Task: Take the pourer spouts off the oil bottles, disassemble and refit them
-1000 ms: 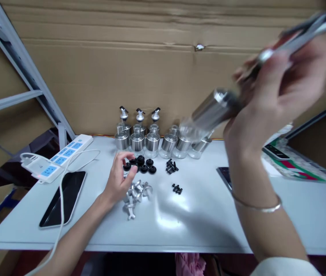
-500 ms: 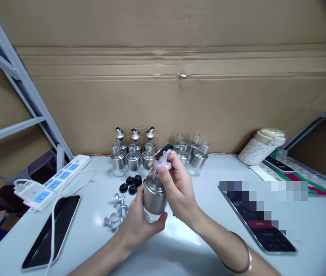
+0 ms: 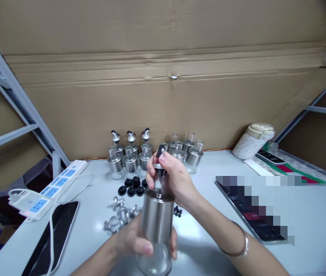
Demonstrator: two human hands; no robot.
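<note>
A glass oil bottle [image 3: 157, 214] with a steel sleeve stands before me, its neck tipped slightly away. My left hand [image 3: 140, 237] is wrapped around its lower part. At the top, my right hand [image 3: 174, 172] grips a pour spout [image 3: 160, 151] with a black flap and silver collar, seated at the bottle's mouth. Behind my hands lie several black stoppers [image 3: 131, 186]. Left of the bottle is a pile of silver spout parts [image 3: 119, 216], partly hidden by my left hand. Several tiny black pieces [image 3: 177, 211] sit just right of the bottle.
Bottles without spouts [image 3: 194, 155] and spouted bottles [image 3: 131, 137] stand along the cardboard wall [image 3: 99, 103]. On the left are a power strip [image 3: 56, 188], a white cable and a dark tablet [image 3: 53, 234]. A phone [image 3: 249, 214] and a tilted white flask [image 3: 250, 143] are to the right.
The bottle has come lower and closer to me and now stands more upright. My left hand has moved down it, while my right hand stays at the spout. The view has shifted slightly.
</note>
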